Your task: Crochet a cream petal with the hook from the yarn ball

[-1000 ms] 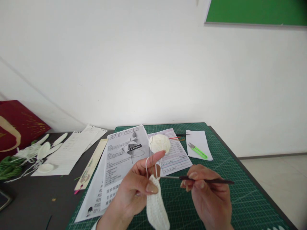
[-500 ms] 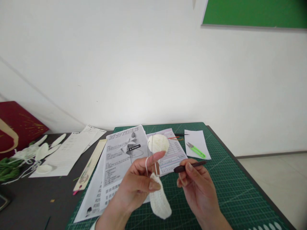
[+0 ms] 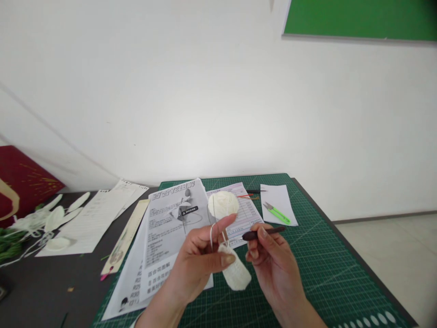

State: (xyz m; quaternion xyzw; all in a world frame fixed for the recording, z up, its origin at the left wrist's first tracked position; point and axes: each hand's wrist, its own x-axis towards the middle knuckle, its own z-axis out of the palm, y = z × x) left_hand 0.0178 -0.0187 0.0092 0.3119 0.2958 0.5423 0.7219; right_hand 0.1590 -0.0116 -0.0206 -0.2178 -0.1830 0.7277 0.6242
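My left hand (image 3: 201,259) pinches a small white crocheted piece (image 3: 238,273) by its upper edge, the thumb lying across it. White yarn loops around the raised forefinger, and a thin wire-like strand stands up beside it. My right hand (image 3: 275,255) is closed on a dark-handled crochet hook (image 3: 264,233), held like a pen. Its thin metal shaft points left to the top of the crocheted piece; whether its tip sits in a stitch I cannot make out. Behind the hands a ball of white yarn (image 3: 223,204) rests on printed sheets.
Green-handled thread snips (image 3: 278,214) lie on a white paper (image 3: 290,200) on the green cutting mat (image 3: 327,264). Printed pattern sheets (image 3: 164,255) and a ruler-like strip (image 3: 128,232) lie left. Further left are white petal-shaped pieces (image 3: 54,218) and green yarn (image 3: 10,246).
The crochet hook has moved left and its metal shaft now shows at the crocheted piece. That piece has swung up and to the right. The view has shifted slightly.
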